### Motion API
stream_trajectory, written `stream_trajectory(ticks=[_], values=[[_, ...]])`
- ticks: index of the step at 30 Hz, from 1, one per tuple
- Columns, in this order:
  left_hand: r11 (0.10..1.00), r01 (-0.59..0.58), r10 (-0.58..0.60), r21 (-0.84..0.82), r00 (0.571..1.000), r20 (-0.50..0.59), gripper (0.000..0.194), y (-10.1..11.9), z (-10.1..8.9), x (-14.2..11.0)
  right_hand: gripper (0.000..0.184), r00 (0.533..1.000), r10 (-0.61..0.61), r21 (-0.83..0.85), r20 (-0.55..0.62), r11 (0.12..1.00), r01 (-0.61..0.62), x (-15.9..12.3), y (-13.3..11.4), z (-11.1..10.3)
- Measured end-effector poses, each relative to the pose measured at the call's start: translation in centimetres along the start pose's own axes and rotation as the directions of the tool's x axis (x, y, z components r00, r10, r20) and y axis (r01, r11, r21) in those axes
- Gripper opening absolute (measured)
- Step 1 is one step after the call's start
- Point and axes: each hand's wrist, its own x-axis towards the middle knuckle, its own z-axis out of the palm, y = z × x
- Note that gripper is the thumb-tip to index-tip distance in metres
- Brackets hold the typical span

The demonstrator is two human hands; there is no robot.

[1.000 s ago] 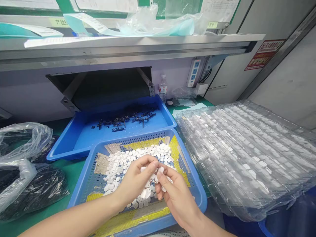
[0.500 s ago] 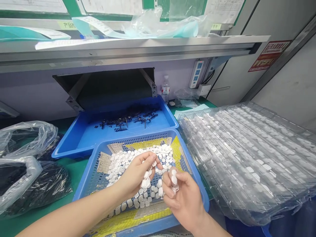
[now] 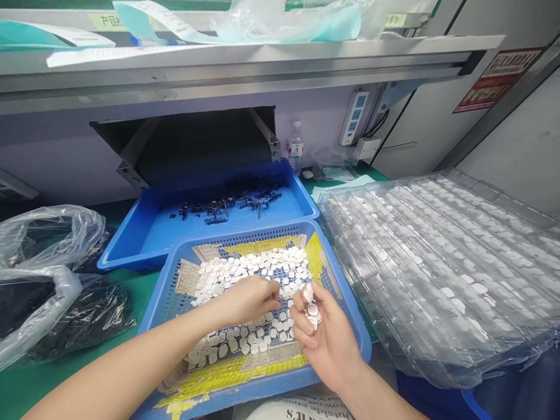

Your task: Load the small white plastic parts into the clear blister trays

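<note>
A blue perforated tray point(image 3: 350, 318) in front of me holds a heap of small white plastic pieces point(image 3: 249, 268). My left hand point(image 3: 249, 300) reaches down into the heap with its fingers curled and pinched among the pieces. My right hand point(image 3: 326, 335) hovers over the tray's right side. Its fingers are closed on a small stack of the white pieces point(image 3: 311, 306).
A second blue tray point(image 3: 153, 233) behind holds small black parts point(image 3: 227, 205). Stacked clear blister trays point(image 3: 437, 262) with white pieces fill the right. Plastic bags of black parts point(image 3: 48, 286) lie at the left. A water bottle point(image 3: 296, 147) and power strip point(image 3: 355, 116) stand at the back wall.
My left hand has dropped from chest height down into the heap of white pieces. My right hand has drawn apart from it, keeping a small stack of pieces in its fingers.
</note>
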Motion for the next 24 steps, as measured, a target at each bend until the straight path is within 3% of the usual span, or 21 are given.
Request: stream_trajectory(ticks=[2, 8, 10, 13, 15, 18, 20, 24], values=[[0.988, 0.016, -0.023, 0.151, 0.999, 0.044, 0.009, -0.5, 0.9, 0.3, 0.021, 1.000, -0.016, -0.017, -0.022, 1.000, 0.015, 0.1, 0.0, 0.0], [0.969, 0.026, -0.054, 0.246, 0.993, 0.108, 0.025, -0.2, 3.3, 0.9, 0.017, 0.998, -0.060, -0.073, 0.014, 0.996, 0.061, -0.1, 0.0, -0.1], [0.971, 0.009, -0.033, 0.240, 0.995, 0.096, 0.019, -0.1, 2.6, 0.7, 0.015, 0.997, -0.075, -0.089, 0.007, 0.993, 0.076, -0.2, 0.1, -0.1], [0.978, -0.011, -0.001, 0.208, 0.998, 0.058, 0.015, -0.3, 0.2, -0.1, 0.009, 0.994, -0.103, -0.101, -0.031, 0.990, 0.099, 0.0, 0.2, -0.2], [0.997, -0.017, 0.018, 0.072, 1.000, -0.011, 0.016, -0.4, -1.7, -0.9, 0.007, 0.990, -0.124, -0.107, -0.061, 0.987, 0.117, 0.2, 0.2, -0.3], [0.952, -0.049, 0.010, -0.302, 0.991, -0.132, 0.021, 0.1, -3.5, -2.2, 0.007, 0.990, -0.121, -0.113, -0.066, 0.987, 0.114, 0.5, 0.3, -0.3], [0.882, -0.090, 0.018, -0.462, 0.988, -0.156, 0.020, 0.7, -3.7, -2.6, 0.009, 0.996, -0.076, -0.101, -0.044, 0.992, 0.072, 0.5, 0.4, -0.2], [0.829, -0.112, 0.011, -0.548, 0.983, -0.185, 0.017, 1.5, -2.7, -2.4, 0.015, 1.000, 0.020, -0.068, 0.009, 0.998, -0.019, 0.4, 0.4, 0.1]])
